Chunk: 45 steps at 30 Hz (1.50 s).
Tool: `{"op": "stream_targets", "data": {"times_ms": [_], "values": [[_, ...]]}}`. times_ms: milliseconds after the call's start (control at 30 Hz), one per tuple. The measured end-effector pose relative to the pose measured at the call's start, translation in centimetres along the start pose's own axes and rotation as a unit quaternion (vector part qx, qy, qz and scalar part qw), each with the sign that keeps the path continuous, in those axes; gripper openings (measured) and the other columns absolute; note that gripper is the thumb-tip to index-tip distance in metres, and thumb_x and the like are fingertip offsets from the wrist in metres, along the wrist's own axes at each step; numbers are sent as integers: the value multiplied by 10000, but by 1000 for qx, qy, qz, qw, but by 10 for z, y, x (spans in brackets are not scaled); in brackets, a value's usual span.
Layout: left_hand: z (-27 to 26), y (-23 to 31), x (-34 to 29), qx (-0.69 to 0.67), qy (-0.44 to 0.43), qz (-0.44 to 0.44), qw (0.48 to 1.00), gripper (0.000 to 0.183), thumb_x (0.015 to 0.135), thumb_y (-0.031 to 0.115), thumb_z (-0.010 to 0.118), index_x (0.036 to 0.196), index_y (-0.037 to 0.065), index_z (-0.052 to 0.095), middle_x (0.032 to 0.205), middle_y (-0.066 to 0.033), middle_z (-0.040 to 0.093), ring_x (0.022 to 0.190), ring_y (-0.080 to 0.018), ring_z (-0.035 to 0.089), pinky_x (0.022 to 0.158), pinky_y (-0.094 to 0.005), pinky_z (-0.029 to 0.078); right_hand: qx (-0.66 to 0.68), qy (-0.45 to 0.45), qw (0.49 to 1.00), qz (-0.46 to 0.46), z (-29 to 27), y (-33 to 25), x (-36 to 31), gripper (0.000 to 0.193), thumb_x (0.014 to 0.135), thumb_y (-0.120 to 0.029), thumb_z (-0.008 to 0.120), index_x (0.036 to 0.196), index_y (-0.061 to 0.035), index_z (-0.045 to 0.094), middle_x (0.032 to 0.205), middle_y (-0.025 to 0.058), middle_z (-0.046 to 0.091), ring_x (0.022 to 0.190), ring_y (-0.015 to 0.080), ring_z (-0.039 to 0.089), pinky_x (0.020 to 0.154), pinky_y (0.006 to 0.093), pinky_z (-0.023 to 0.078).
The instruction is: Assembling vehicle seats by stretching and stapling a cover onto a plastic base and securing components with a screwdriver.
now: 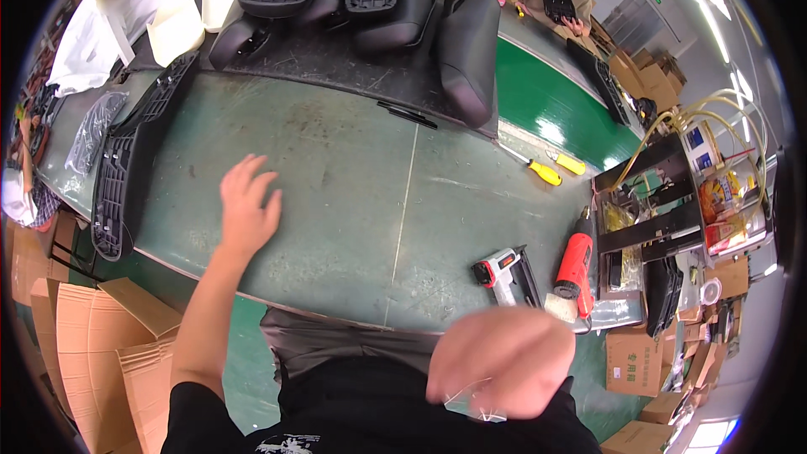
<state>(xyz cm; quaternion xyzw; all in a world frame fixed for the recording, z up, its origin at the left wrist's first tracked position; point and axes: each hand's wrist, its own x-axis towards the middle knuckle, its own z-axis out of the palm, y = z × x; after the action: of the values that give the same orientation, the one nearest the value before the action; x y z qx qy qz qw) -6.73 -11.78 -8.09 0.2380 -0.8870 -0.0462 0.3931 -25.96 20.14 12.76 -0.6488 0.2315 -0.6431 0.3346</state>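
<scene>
My left hand (249, 207) is over the left part of the grey-green worktable (336, 193), fingers spread and nothing in them. My right hand (503, 361) is raised close to the camera, large and blurred, with its fingers curled in. Something thin, clear and shiny (476, 403) shows at its lower edge; I cannot make out what it is. Beyond the right hand, on the table, lie a grey-and-black nail gun (507, 273) and a red heat gun (575, 262). A long black plastic part (126, 168) lies to the left of my left hand.
Black padded parts (466, 59) lie along the table's far side. A yellow-handled screwdriver (542, 171) and a yellow cutter (569, 161) lie at right, near a black rack (651, 202). Cardboard boxes (101, 345) stand below left. Across the green table, another person (559, 0) holds a black part.
</scene>
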Motion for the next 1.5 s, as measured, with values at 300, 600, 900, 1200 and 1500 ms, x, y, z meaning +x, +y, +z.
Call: {"op": "stream_targets", "data": {"times_ms": [300,600,900,1200,1500], "values": [[101,57,64,-186,8,29,982,277,861,56,775,1134,39,728,1304,-134,702,1280,-347,648,1099,-479,486,-514,192,794,261,-136,73,0,425,903,10,776,1316,4,674,1295,183,687,1134,333,713,985,406,583],[94,52,66,-291,25,-52,955,156,866,10,751,1021,28,739,1112,-112,744,995,-335,725,871,-423,577,-795,113,519,293,-252,163,87,1013,847,-349,859,1656,-26,342,1659,335,358,1440,568,453,1198,559,440],[104,49,62,-336,-19,-47,940,68,900,28,728,968,33,730,1030,-90,739,918,-335,721,823,-438,582,-773,157,470,395,-296,194,113,937,856,-202,697,1676,-8,289,1625,363,418,1284,538,630,1115,524,543],[103,49,54,-339,-48,-45,938,36,912,40,721,944,29,735,986,-92,731,879,-343,721,769,-446,590,-379,547,708,237,-329,71,24,539,878,-38,541,1383,86,682,976,86,724,768,146,638,704,317,529],[79,68,47,-432,-178,-75,881,158,986,83,728,1133,37,765,1047,-67,760,954,-244,755,830,-357,603,-165,641,738,128,-137,13,-121,787,803,-34,484,1580,89,483,1446,195,653,1279,306,669,1157,429,515]]}}
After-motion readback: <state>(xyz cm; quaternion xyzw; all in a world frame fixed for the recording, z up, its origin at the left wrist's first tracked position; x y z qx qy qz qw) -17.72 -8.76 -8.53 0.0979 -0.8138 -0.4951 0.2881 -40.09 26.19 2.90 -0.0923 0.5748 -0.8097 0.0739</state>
